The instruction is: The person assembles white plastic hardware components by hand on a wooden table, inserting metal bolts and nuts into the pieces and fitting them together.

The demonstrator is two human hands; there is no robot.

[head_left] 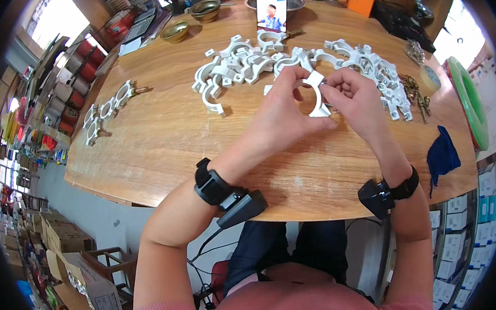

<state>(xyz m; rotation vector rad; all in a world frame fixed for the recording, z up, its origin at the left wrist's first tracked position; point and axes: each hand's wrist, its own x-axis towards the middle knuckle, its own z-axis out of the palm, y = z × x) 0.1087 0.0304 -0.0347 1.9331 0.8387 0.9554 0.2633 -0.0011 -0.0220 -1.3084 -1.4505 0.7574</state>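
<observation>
Over the middle of the table, my left hand (276, 111) grips a white plastic pipe clamp (318, 98) between thumb and fingers. My right hand (358, 97) is closed in a pinch at the clamp's right side; whatever small piece its fingertips hold is hidden. Just beyond both hands lies a heap of white clamp halves (235, 63), some stacked on each other. A second heap of white clamp pieces (375, 72) spreads to the right, with brass-coloured bolts (423, 103) beside it. Several joined clamps (107, 109) with protruding bolts rest at the left.
A phone (272, 19) stands upright at the back before a metal bowl. Brass-coloured bowls (175, 31) sit at the back left. A tape roll (430, 78), a green ring-shaped roll (467, 104) and a dark blue cloth (442, 153) lie along the right. Stocked shelves (71, 91) line the left.
</observation>
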